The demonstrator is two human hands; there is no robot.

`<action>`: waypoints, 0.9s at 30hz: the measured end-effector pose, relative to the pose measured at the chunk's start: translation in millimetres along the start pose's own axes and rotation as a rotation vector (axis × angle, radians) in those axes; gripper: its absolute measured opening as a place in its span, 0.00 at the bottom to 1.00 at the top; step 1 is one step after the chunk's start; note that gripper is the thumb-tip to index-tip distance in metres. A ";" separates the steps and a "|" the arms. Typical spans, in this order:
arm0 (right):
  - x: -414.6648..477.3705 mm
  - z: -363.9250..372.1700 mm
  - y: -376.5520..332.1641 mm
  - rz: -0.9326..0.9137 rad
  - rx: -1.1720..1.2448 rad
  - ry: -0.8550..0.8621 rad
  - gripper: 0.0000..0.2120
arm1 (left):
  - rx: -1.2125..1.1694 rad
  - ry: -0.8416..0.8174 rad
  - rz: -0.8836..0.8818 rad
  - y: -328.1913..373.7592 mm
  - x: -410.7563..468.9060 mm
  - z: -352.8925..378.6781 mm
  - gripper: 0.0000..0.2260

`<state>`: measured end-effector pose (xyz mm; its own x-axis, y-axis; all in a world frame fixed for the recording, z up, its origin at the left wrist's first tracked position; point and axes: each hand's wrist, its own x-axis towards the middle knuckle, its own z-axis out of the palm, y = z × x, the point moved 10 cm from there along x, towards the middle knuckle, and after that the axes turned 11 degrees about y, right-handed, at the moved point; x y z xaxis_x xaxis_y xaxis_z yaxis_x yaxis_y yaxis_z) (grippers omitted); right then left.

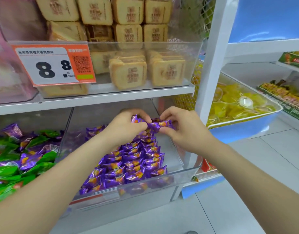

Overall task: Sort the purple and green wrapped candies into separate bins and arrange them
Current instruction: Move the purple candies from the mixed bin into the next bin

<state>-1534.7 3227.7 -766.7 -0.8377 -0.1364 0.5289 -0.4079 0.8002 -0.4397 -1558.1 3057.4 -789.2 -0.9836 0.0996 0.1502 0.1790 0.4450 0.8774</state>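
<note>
Shelf (111, 98): purple candies (133, 163) are being kept in a clear bin (176, 155).
Left hand (128, 127): held candies (159, 125) are being gripped.
Right hand (185, 132): same held candies are being pinched.

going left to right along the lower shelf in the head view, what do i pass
mixed green and purple candies → clear bin of purple candies → white shelf post → blue tray of yellow packets
</note>
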 end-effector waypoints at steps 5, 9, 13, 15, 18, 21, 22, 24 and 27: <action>2.2 -4.6 -2.8 0.013 0.042 0.012 0.08 | 0.234 0.016 0.251 23.6 -2.0 0.8 0.06; 1.5 -6.7 -4.8 0.016 0.077 0.001 0.09 | 0.334 0.038 0.394 37.4 -1.3 0.8 0.05; 0.6 -15.6 -4.0 -0.013 0.023 0.049 0.13 | 0.455 0.093 0.371 24.0 15.0 5.9 0.05; 2.0 -29.5 -5.9 -0.043 -0.013 0.129 0.09 | 0.491 0.122 0.288 7.4 30.9 7.6 0.04; 1.7 -48.5 -7.5 -0.034 -0.008 0.241 0.07 | 0.500 0.111 0.150 -12.5 53.3 17.7 0.05; 0.0 -58.9 -5.5 -0.010 0.025 0.309 0.08 | 0.512 0.088 0.100 -20.0 67.4 35.8 0.04; 0.1 -60.4 -3.7 0.000 0.036 0.319 0.08 | 0.520 0.080 0.096 -21.0 70.6 42.7 0.04; 0.5 -60.7 -1.5 0.006 0.043 0.320 0.08 | 0.536 0.068 0.098 -23.5 75.4 55.5 0.04; 0.6 -58.4 -0.8 0.004 0.033 0.303 0.08 | 0.576 0.064 0.089 -28.9 76.9 68.1 0.04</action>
<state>-1513.6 3261.1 -723.7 -0.6950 0.0509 0.7172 -0.4206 0.7802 -0.4630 -1637.5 3112.8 -833.9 -0.9604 0.1131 0.2546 0.2258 0.8513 0.4736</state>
